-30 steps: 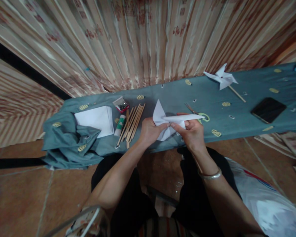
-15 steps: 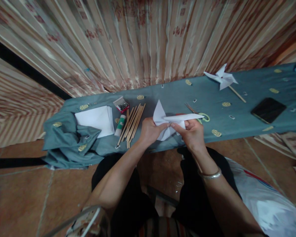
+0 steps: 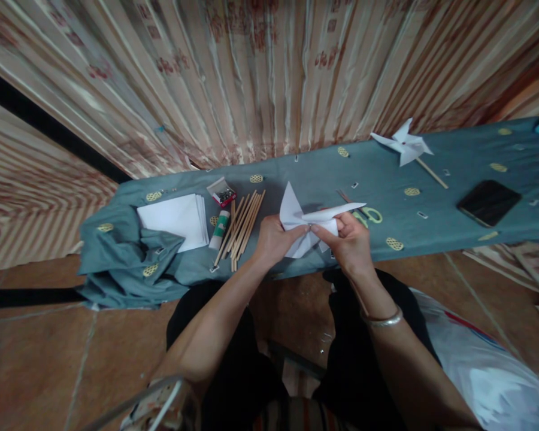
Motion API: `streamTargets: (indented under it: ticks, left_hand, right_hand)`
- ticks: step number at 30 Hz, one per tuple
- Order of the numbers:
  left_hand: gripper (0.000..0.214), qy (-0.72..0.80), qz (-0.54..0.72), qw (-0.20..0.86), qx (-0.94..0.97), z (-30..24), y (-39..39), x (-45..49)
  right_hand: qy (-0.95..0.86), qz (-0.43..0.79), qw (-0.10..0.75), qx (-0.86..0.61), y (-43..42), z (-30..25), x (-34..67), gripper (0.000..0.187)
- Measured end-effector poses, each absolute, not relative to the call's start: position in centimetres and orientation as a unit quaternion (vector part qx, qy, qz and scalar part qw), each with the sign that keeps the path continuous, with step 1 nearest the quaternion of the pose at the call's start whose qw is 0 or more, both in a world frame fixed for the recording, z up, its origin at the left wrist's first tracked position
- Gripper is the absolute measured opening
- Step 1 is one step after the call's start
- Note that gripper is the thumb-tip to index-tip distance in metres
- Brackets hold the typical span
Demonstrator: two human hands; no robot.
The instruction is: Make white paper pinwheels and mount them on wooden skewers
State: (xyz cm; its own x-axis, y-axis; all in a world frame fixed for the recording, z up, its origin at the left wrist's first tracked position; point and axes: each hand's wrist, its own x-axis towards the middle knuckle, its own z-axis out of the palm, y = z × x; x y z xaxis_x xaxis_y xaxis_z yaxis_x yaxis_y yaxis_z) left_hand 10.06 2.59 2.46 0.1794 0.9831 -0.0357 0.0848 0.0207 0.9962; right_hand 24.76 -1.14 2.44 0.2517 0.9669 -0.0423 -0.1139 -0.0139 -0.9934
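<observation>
Between my two hands is a white paper pinwheel with folded blades, held above the near edge of the cloth. My left hand grips its left side, thumb at the centre. My right hand pinches the right side, its thumb meeting the left one at the middle. A small pin-like glint shows between the thumbs, too small to tell. Behind the right hand lie scissors with pale green handles, partly hidden by the paper. A bundle of wooden sticks rests to the left of my left hand.
A green-and-white glue stick, a small box of pins and a stack of white paper are at left. A finished pinwheel on a stick and a dark phone lie at right on the teal cloth.
The paper's right blade has tilted slightly, showing more of the scissors' handles. Both hands keep nearly the same place and grip.
</observation>
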Motion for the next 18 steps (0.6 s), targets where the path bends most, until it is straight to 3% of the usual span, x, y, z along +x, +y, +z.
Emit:
streamTargets:
  ticks: [18]
  left_hand:
    - [0.01, 0.47, 0.431, 0.533, 0.556, 2.16, 2.53, 10.17]
  right_hand:
    - [-0.371, 0.481, 0.585, -0.537, -1.08, 2.44, 24.55, 0.038]
